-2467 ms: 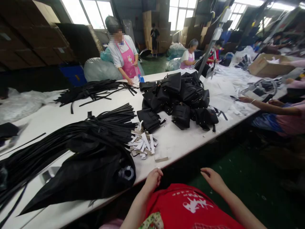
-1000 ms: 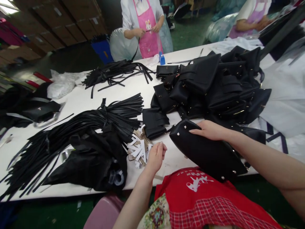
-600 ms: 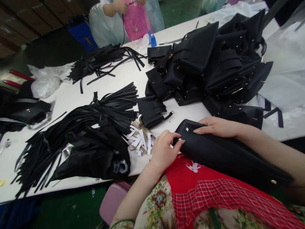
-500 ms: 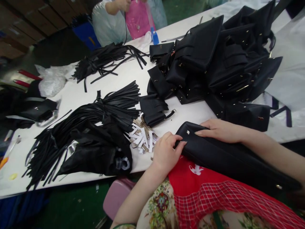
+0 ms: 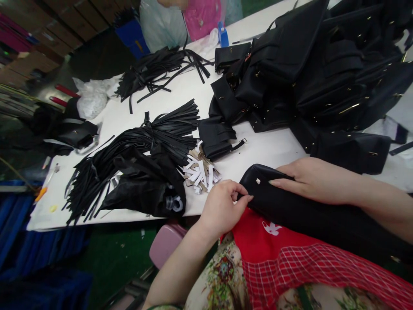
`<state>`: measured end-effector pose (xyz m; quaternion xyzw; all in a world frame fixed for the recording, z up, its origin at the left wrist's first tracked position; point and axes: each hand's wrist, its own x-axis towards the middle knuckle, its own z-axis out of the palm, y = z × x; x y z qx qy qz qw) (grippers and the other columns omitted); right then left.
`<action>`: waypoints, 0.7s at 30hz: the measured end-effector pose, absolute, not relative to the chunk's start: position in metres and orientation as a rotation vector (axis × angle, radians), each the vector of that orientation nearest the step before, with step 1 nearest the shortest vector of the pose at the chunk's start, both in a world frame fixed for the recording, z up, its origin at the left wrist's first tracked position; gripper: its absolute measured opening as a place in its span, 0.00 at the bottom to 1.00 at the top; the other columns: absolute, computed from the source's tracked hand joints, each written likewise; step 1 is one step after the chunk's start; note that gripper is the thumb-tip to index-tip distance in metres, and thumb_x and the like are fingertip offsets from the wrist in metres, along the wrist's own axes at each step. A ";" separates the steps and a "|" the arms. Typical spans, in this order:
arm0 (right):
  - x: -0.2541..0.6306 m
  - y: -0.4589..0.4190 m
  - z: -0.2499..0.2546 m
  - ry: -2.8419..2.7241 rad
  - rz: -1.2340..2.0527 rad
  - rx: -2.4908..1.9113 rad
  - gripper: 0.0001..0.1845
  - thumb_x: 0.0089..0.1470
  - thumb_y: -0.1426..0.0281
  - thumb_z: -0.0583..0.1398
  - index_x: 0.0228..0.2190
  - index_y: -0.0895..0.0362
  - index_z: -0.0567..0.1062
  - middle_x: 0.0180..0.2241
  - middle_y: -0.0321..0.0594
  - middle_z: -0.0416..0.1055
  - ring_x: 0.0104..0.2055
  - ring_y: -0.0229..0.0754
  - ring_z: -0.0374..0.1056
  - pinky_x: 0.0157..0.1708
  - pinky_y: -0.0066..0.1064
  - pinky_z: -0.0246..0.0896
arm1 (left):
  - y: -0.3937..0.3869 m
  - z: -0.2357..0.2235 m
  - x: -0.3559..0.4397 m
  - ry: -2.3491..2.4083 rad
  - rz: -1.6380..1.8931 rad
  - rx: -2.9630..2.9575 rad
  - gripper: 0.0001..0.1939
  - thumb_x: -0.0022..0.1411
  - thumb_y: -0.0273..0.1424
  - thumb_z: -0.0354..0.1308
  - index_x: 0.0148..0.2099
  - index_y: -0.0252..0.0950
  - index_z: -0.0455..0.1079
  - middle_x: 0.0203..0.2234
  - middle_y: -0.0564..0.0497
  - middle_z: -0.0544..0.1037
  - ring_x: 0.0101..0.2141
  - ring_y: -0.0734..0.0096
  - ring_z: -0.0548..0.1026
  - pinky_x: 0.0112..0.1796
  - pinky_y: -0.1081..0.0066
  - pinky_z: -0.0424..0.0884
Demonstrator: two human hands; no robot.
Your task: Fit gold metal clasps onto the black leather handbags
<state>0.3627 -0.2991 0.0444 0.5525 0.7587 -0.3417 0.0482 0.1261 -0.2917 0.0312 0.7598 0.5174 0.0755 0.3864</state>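
Observation:
A long black bag [image 5: 309, 211] lies across my lap at the table's front edge, with a small metal stud near its left end. My right hand [image 5: 308, 180] grips its upper side, thumb on the near face and fingers behind. At the bag's left end my left hand [image 5: 227, 202] is closed, thumb and forefinger pinching its edge. Just beyond lie a heap of white and tan strips [image 5: 200, 172] and a small black pouch [image 5: 217, 137] with a buckled strap.
Black bags [image 5: 290, 82] are piled at the right and back. Bundles of black straps [image 5: 142, 137] and a black plastic bag [image 5: 145, 189] cover the left of the white table [image 5: 41, 215]. A pink stool [image 5: 166, 245] stands below. Across the table is another person's hand [image 5: 174, 3].
The view has swung a little, so the table's things sit further right. My hands keep almost the same hold on the bag. The other person's arm is now mostly out of frame.

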 end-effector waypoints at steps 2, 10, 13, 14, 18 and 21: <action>0.360 -0.299 0.044 2.328 -1.017 1.686 0.29 0.63 0.53 0.46 0.33 0.57 0.78 0.34 0.48 0.79 0.34 0.50 0.73 0.32 0.35 0.60 | -0.292 0.030 0.123 1.326 0.165 1.866 0.06 0.56 0.32 0.65 0.28 0.37 0.75 0.20 0.56 0.69 0.24 0.74 0.67 0.28 0.72 0.60; 0.353 -0.303 0.042 2.346 -0.968 1.744 0.28 0.63 0.53 0.46 0.36 0.56 0.79 0.36 0.48 0.79 0.37 0.51 0.74 0.36 0.36 0.61 | -0.302 0.024 0.109 1.362 0.353 1.931 0.04 0.56 0.31 0.66 0.33 0.36 0.77 0.21 0.55 0.70 0.25 0.73 0.68 0.30 0.72 0.62; 0.348 -0.304 0.044 2.323 -0.914 1.740 0.28 0.63 0.53 0.46 0.36 0.57 0.79 0.37 0.49 0.79 0.37 0.52 0.74 0.35 0.37 0.61 | -0.301 0.023 0.108 1.355 0.313 1.977 0.04 0.56 0.31 0.66 0.35 0.37 0.78 0.23 0.54 0.72 0.28 0.71 0.70 0.32 0.71 0.63; 0.347 -0.305 0.045 2.318 -0.894 1.740 0.28 0.63 0.53 0.46 0.36 0.57 0.79 0.36 0.49 0.79 0.37 0.52 0.74 0.35 0.37 0.60 | -0.300 0.023 0.108 1.344 0.287 1.988 0.03 0.57 0.31 0.65 0.35 0.38 0.79 0.23 0.54 0.73 0.28 0.71 0.70 0.33 0.70 0.63; 0.340 -0.305 0.052 2.334 -0.869 1.717 0.27 0.64 0.54 0.46 0.33 0.55 0.79 0.32 0.46 0.79 0.33 0.49 0.73 0.32 0.34 0.57 | -0.292 0.027 0.107 1.317 0.196 1.931 0.03 0.56 0.31 0.65 0.31 0.38 0.78 0.22 0.54 0.73 0.26 0.72 0.69 0.30 0.71 0.62; 0.338 -0.304 0.056 2.351 -0.872 1.707 0.25 0.63 0.55 0.48 0.31 0.55 0.79 0.29 0.44 0.78 0.31 0.46 0.72 0.30 0.32 0.55 | -0.286 0.029 0.107 1.294 0.154 1.879 0.06 0.57 0.32 0.64 0.29 0.37 0.77 0.18 0.56 0.71 0.22 0.75 0.66 0.27 0.72 0.60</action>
